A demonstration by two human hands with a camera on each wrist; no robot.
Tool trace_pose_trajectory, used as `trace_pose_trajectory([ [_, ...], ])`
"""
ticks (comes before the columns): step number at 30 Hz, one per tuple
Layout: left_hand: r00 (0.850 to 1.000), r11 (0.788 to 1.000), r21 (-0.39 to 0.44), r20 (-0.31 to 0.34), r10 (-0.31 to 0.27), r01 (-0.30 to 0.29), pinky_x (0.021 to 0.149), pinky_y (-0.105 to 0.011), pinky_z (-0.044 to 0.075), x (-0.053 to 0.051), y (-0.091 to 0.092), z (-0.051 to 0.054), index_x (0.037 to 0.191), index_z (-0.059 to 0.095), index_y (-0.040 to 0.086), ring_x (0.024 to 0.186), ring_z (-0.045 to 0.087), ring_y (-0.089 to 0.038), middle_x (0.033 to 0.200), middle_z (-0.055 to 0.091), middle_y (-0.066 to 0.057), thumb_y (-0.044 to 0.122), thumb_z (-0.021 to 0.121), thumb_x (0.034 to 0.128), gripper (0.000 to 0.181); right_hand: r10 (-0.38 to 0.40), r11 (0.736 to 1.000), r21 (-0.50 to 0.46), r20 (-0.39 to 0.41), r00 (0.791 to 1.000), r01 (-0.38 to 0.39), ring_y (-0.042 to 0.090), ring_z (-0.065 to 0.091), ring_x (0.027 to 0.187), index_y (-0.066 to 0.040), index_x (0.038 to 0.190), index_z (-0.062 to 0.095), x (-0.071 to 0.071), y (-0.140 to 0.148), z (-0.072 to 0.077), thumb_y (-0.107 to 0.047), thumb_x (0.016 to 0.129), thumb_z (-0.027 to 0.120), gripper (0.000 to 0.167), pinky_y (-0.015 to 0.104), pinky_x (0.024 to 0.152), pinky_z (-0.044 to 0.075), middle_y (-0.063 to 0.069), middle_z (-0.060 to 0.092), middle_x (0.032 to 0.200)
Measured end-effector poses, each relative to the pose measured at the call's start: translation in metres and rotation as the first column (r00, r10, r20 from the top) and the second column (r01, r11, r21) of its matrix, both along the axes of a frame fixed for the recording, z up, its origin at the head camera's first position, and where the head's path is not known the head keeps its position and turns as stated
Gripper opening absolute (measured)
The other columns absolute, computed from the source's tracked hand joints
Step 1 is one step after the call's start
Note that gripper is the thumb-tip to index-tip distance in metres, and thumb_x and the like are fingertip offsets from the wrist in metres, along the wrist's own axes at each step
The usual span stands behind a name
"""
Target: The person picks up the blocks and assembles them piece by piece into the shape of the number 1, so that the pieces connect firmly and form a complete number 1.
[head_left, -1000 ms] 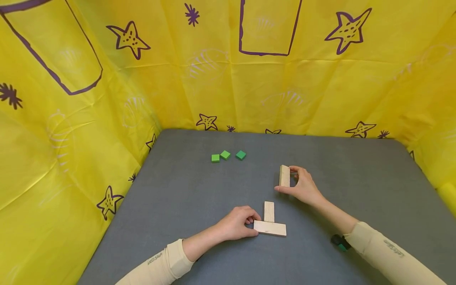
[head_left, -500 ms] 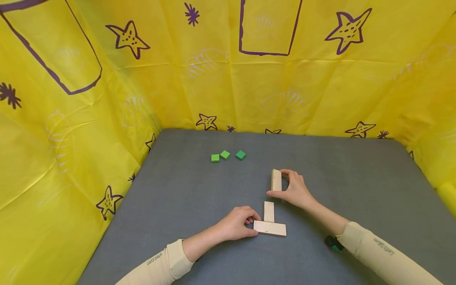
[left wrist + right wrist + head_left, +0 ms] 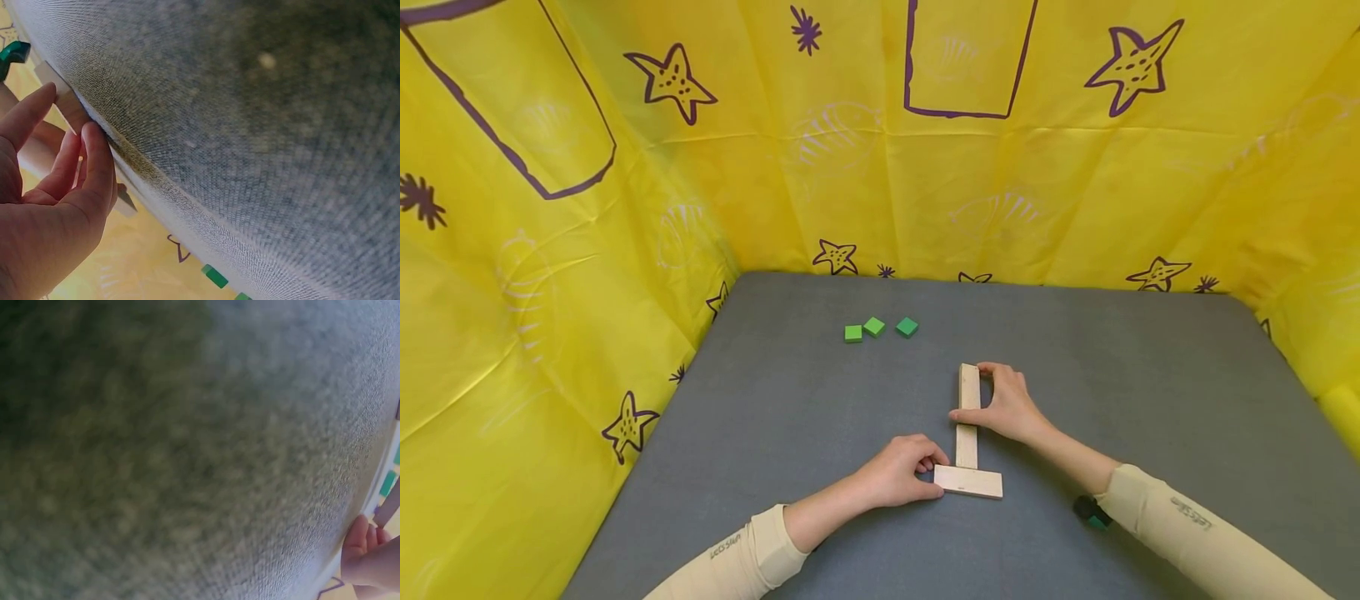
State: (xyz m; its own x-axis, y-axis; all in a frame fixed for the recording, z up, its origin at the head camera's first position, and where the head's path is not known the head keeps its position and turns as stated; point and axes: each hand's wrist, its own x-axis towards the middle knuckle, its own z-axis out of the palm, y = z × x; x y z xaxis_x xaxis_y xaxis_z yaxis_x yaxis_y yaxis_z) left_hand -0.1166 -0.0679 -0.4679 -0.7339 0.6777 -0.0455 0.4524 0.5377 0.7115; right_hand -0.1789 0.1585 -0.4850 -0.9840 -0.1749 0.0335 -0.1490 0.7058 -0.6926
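Note:
My left hand [image 3: 898,471] pinches the left end of a plain wooden block [image 3: 968,481] lying crosswise on the grey table. In the left wrist view, thumb and fingertips meet the end of that wooden block [image 3: 70,106]. A second wooden block [image 3: 967,447] lies lengthwise, its near end against the crosswise one. My right hand [image 3: 1011,406] holds a third wooden block [image 3: 969,386] between thumb and fingers, in line with the second at its far end. The thumb covers the place where these two meet, so whether they touch is hidden.
Two light green blocks [image 3: 853,333] and a darker green block [image 3: 907,327] lie farther back on the grey table [image 3: 790,400]. Yellow cloth [image 3: 865,192] with purple drawings rises behind the table and at its sides.
My right hand has carried its wooden block left and toward me, up to the far end of the lengthwise block. The left hand and the other blocks have stayed put.

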Motion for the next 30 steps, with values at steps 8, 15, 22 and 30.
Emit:
trace_pose_trajectory([
  [8, 1.000, 1.000, -0.007, -0.002, 0.001, -0.001, 0.073, -0.014, 0.045, -0.0003, 0.0005, -0.0007, 0.101, 0.070, 0.006, 0.080, 0.055, -0.005, 0.090, 0.061, 0.003, 0.009, 0.081, 0.0787, 0.025, 0.025, 0.999, 0.031, -0.015, 1.000, -0.024, 0.038, 0.039, 0.114, 0.006, 0.130, 0.047, 0.0003, -0.0029, 0.0003, -0.048, 0.064, 0.088, 0.095, 0.053, 0.096, 0.037, 0.022, 0.051, 0.125],
  [15, 1.000, 1.000, -0.021, -0.002, 0.008, -0.008, 0.073, -0.013, 0.045, -0.0001, 0.0013, -0.0008, 0.102, 0.070, 0.007, 0.080, 0.054, -0.003, 0.090, 0.061, 0.005, 0.010, 0.081, 0.0792, 0.025, 0.035, 0.998, 0.055, -0.015, 0.999, -0.034, 0.039, 0.039, 0.115, 0.006, 0.130, 0.046, 0.0005, -0.0026, -0.0016, -0.048, 0.064, 0.087, 0.095, 0.053, 0.097, 0.036, 0.023, 0.050, 0.126],
  [22, 1.000, 0.999, -0.028, -0.001, 0.014, -0.014, 0.073, -0.013, 0.045, -0.0001, 0.0014, -0.0007, 0.102, 0.071, 0.008, 0.081, 0.054, -0.003, 0.091, 0.060, 0.006, 0.011, 0.081, 0.0795, 0.025, 0.048, 0.996, 0.083, -0.039, 0.998, -0.044, 0.039, 0.039, 0.113, 0.005, 0.130, 0.046, 0.0010, -0.0040, -0.0030, -0.049, 0.064, 0.088, 0.094, 0.052, 0.096, 0.036, 0.022, 0.050, 0.124],
  [30, 1.000, 0.999, -0.028, 0.002, 0.015, -0.015, 0.073, -0.013, 0.044, 0.0006, 0.0012, 0.0007, 0.102, 0.070, 0.008, 0.080, 0.053, -0.002, 0.091, 0.060, 0.006, 0.010, 0.081, 0.0795, 0.025, 0.053, 0.994, 0.096, -0.050, 0.997, -0.048, 0.038, 0.040, 0.112, 0.005, 0.129, 0.046, 0.0028, -0.0049, -0.0027, -0.049, 0.064, 0.088, 0.094, 0.052, 0.095, 0.038, 0.022, 0.050, 0.123],
])
